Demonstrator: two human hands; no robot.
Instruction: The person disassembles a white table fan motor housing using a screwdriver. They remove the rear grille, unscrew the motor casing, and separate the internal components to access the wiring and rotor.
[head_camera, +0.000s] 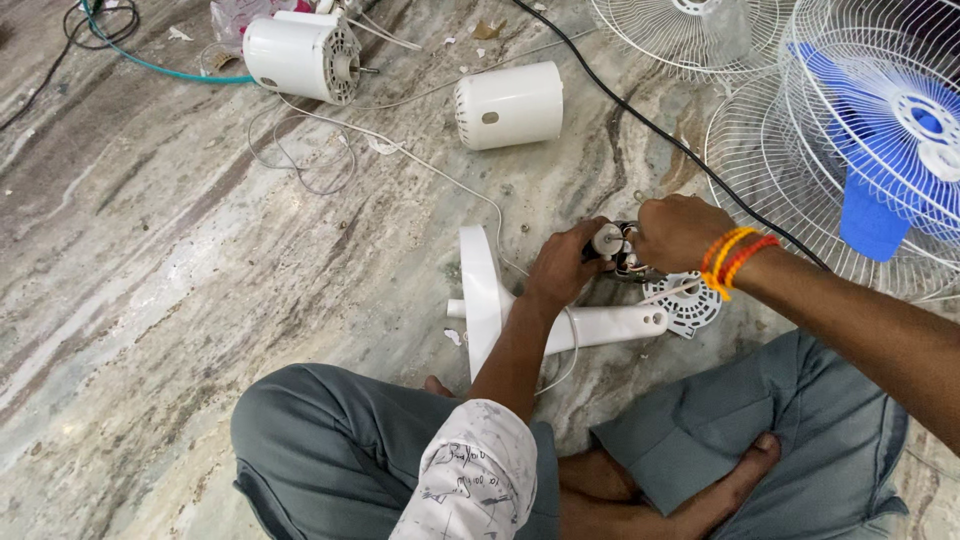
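Person sits cross-legged on the grey-veined marble floor (180, 260), both hands on a small white cylindrical part with short coloured wires (610, 243), at the top of a white plastic fan stand with a round base (490, 300) lying on its side just ahead of the knees.

Left hand (562, 268) is clenched around the cylinder from the near-left side. Right hand (675, 232) is pinched closed on the wire end from the right; what exactly the fingertips hold is hidden.

Handling, my read: the cylinder is light, rigid and smooth, so grip the body, not the leads. Wires look thin and easy to tear off. The stand is a light hollow moulding, stiff; best held at the neck.

A white round vented plastic cover (688, 305) lies just right of the stand neck, under the right wrist.

Room: open floor to the left and near-left. Right is tight: white wire fan guards with a blue blade (880, 120) crowd the far right, and a black cable (650, 125) runs diagonally just behind the hands. Far side has a white motor unit (300, 55), a white cylindrical housing shell (510, 104) and loose thin white wire (400, 145), well apart from the hands.
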